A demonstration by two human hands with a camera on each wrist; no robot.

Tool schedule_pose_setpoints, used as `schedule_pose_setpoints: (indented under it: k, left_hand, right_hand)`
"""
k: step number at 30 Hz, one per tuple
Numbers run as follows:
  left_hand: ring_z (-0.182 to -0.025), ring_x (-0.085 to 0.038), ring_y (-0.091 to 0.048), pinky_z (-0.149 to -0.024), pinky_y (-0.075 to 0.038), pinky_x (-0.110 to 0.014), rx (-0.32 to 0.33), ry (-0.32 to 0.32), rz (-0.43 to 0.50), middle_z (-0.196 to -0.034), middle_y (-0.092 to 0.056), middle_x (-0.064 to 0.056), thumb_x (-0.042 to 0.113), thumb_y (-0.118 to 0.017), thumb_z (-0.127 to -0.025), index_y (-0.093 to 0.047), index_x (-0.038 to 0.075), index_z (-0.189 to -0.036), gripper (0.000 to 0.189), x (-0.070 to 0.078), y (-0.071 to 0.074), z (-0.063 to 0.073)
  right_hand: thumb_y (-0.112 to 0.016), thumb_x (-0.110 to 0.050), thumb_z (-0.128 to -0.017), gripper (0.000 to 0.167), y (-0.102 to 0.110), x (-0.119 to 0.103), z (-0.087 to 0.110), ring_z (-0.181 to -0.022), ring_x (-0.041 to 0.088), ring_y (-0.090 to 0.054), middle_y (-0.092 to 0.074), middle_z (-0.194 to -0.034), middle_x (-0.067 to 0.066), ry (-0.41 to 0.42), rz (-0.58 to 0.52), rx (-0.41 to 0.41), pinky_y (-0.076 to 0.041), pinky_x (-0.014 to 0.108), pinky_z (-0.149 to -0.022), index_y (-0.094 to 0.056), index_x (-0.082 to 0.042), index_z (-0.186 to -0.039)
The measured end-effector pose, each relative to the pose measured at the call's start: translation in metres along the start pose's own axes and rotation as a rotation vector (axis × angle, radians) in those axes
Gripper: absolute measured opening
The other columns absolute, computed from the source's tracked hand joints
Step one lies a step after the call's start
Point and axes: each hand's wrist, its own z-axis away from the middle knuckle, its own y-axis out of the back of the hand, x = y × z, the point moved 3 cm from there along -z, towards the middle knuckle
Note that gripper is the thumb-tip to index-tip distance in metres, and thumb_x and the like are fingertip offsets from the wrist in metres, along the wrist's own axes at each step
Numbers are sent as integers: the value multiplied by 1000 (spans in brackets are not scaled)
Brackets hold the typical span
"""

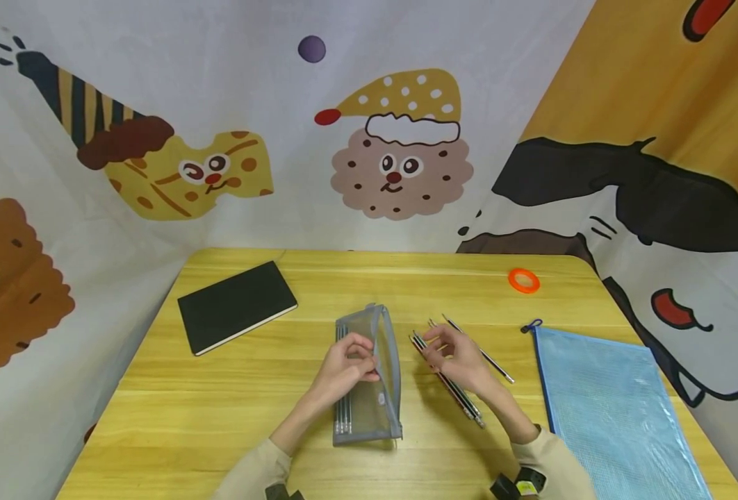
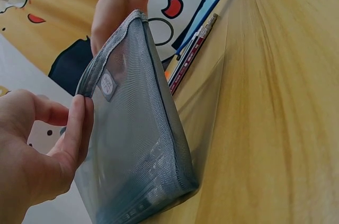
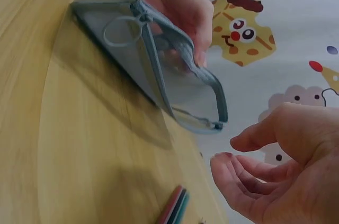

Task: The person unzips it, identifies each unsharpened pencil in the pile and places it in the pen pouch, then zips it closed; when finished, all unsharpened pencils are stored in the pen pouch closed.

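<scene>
- My left hand [image 1: 347, 362] pinches the upper edge of the grey pouch [image 1: 395, 361] between thumb and fingers, so that its long mouth gapes toward my right.
- My right hand [image 1: 459, 357] is empty, its fingers bent, with a narrow gap between thumb and fingertips; it hovers over the upper end of the bundle of pencils [image 1: 463, 400] and looks apart from it.
- I judge that I am partway through loading the pouch: some pencils inside [image 1: 344, 410] lie there side by side, while the bundle and a single pencil [image 1: 496, 366] lie on the table [image 1: 219, 417].
- The next move, I think, calls for my right fingers to lower and pinch pencils, with my left grip holding the mouth wide; loose points could snag on the mesh.
- The pouch sits mid-table, between the black notebook [image 1: 238, 307] and the bundle.
- It looks soft and see-through, a fine mesh with a thicker zip edge and a small pale label [image 2: 107, 84]; its lifted side stands tilted above the table.
</scene>
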Motion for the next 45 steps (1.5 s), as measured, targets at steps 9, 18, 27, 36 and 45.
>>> schedule_pose_setpoints:
  k: [9,18,27,36,45]
  left_hand:
    - [-71,-15,-69,-73,-67,-30,7,4,-6,-93,-61,-11,-6,-59,-89,-52,-11,-116,28,0,1,1]
    - [-72,-15,-70,-74,-67,-31,4,5,-10,-93,-61,-11,-6,-58,-88,-52,-11,-115,29,0,0,1]
    - [-72,-15,-70,-74,-67,-30,4,6,-8,-93,-60,-10,-6,-58,-88,-52,-11,-116,29,0,0,1]
    - [-73,-16,-70,-75,-67,-32,9,12,-13,-94,-61,-11,-5,-59,-88,-53,-10,-116,29,1,-2,2]
    - [-72,-16,-70,-75,-67,-32,8,15,-19,-95,-61,-12,-5,-60,-88,-53,-10,-115,29,1,-4,2]
  right_hand:
    - [-66,-3,-93,24,10,16,3,-75,23,-67,-68,-92,13,-38,67,28,-61,26,-60,-62,4,-116]
    - [-67,-5,-93,20,11,29,7,-74,16,-65,-69,-92,11,-52,111,49,-60,23,-59,-66,3,-111]
    - [-68,-1,-89,11,6,39,8,-73,10,-64,-71,-85,4,-2,273,116,-54,18,-61,-72,-4,-99]
    - [-67,4,-88,12,0,39,9,-62,7,-60,-70,-78,4,-6,335,140,-50,17,-47,-73,-3,-95]
    - [-73,6,-80,16,-4,34,7,-67,9,-63,-70,-77,3,79,523,155,-55,21,-58,-71,-4,-92]
